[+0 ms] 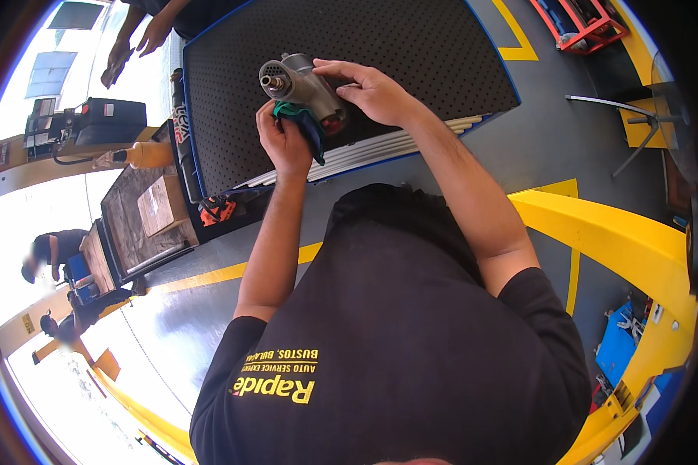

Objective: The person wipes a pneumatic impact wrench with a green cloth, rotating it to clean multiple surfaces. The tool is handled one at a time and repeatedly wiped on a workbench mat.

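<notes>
A grey air impact wrench (306, 91) is held up over a black perforated mat, its metal air fitting facing up and left and a red part at its lower end. My left hand (285, 147) is closed round a green and dark blue cloth (306, 128), which is pressed against the wrench from below. On the far right side of the tool, my right hand (376, 94) rests its outstretched fingertips against the body, with the thumb apart from them. The wrench hides part of the left fingers.
The blue-edged mat (442, 54) has pale rods (372, 153) along its near edge. At far left, another person's hands (153, 35) hang beside it. A wooden box (161, 205) and black case (110, 120) stand left. A yellow post (620, 240) and red cart (589, 27) are right.
</notes>
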Available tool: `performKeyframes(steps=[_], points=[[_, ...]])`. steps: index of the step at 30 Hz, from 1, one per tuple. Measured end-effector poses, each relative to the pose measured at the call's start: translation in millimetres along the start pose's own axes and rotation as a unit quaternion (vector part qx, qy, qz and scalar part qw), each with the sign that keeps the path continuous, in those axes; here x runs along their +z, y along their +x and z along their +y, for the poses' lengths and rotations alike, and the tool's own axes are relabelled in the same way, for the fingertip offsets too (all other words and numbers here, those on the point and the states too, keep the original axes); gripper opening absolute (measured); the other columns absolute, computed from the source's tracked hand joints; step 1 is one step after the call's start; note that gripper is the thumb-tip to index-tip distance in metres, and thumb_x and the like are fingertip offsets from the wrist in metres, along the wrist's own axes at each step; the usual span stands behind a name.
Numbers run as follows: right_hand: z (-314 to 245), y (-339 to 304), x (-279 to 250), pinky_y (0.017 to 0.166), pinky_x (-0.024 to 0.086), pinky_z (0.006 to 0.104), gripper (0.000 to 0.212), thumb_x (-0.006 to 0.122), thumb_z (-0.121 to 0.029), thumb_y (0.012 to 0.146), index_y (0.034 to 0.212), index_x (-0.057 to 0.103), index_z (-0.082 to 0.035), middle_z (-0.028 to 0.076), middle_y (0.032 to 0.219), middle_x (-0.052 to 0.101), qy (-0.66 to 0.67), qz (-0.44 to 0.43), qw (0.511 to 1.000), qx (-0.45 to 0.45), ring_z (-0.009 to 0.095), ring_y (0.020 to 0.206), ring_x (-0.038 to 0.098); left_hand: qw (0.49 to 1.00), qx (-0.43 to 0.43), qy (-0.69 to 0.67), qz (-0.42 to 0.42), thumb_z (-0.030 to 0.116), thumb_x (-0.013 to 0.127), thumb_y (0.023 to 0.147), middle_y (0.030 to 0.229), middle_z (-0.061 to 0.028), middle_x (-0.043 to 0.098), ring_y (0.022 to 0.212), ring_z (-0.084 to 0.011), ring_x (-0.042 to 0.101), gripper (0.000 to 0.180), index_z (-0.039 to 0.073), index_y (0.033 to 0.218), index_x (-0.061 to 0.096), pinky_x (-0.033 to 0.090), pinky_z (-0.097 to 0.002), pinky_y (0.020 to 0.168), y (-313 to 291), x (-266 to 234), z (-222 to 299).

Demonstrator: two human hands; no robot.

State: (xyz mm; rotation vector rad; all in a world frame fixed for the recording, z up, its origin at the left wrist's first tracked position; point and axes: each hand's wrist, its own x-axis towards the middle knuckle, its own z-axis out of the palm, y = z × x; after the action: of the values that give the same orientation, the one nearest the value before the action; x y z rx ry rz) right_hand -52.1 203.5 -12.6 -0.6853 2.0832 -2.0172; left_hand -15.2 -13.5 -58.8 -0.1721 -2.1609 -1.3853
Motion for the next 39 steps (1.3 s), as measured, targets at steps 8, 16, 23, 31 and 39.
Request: performKeyframes(steps=[8, 16, 23, 31, 39], points=[[-1, -40, 6, 0.112, 0.047, 0.0356, 0.046, 0.054, 0.003, 0.102, 0.147, 0.055, -0.007, 0.011, 0.154, 0.052, 0.073, 0.04, 0.995, 0.063, 0.021, 0.14, 0.052, 0.988, -0.052, -0.144, -0.007, 0.015, 0.053, 0.106, 0.114, -0.0103, 0.055, 0.106, -0.0194, 0.055, 0.02, -0.001, 0.116, 0.059, 0.043, -0.0322, 0.097, -42, -39, 37], [-6, -56, 18, 0.106, 0.05, 0.0363, 0.041, 0.06, -0.007, 0.102, 0.143, 0.056, -0.004, 0.013, 0.137, 0.06, 0.017, 0.116, 0.991, 0.064, 0.022, 0.127, 0.06, 0.99, 0.012, -0.123, -0.072, 0.032, 0.057, 0.109, 0.117, -0.0082, 0.054, 0.104, -0.0159, 0.056, 0.033, 0.001, 0.122, 0.055, 0.045, -0.0299, 0.094, -44, -26, 108], [-23, -97, 11, 0.104, 0.052, 0.0373, 0.044, 0.068, -0.017, 0.099, 0.139, 0.057, -0.001, 0.009, 0.129, 0.066, 0.425, -0.043, 0.881, 0.204, 0.022, 0.122, 0.063, 0.989, 0.115, -0.074, -0.055, 0.001, 0.071, 0.089, 0.124, -0.0123, 0.057, 0.112, -0.0229, 0.061, 0.039, 0.002, 0.124, 0.054, 0.05, -0.0364, 0.098, -34, -24, 132], [-20, -121, -36, 0.099, 0.056, 0.0392, 0.036, 0.073, -0.013, 0.095, 0.127, 0.064, 0.0, 0.01, 0.123, 0.071, 0.377, 0.229, 0.876, 0.196, 0.021, 0.112, 0.07, 0.98, 0.172, 0.006, -0.099, -0.012, 0.063, 0.077, 0.11, -0.017, 0.062, 0.105, -0.0302, 0.062, 0.04, -0.001, 0.115, 0.061, 0.051, -0.038, 0.09, -7, -18, 125], [-37, -53, 19, 0.101, 0.052, 0.046, 0.042, 0.076, -0.008, 0.074, 0.114, 0.065, 0.0, 0.022, 0.121, 0.063, -0.249, 0.079, 0.957, -0.124, 0.04, 0.119, 0.061, 0.935, 0.029, -0.265, -0.235, 0.019, 0.072, 0.093, 0.132, -0.0164, 0.061, 0.121, -0.0196, 0.059, 0.061, 0.0, 0.144, 0.044, 0.048, -0.0354, 0.103, 74, -10, 100]])
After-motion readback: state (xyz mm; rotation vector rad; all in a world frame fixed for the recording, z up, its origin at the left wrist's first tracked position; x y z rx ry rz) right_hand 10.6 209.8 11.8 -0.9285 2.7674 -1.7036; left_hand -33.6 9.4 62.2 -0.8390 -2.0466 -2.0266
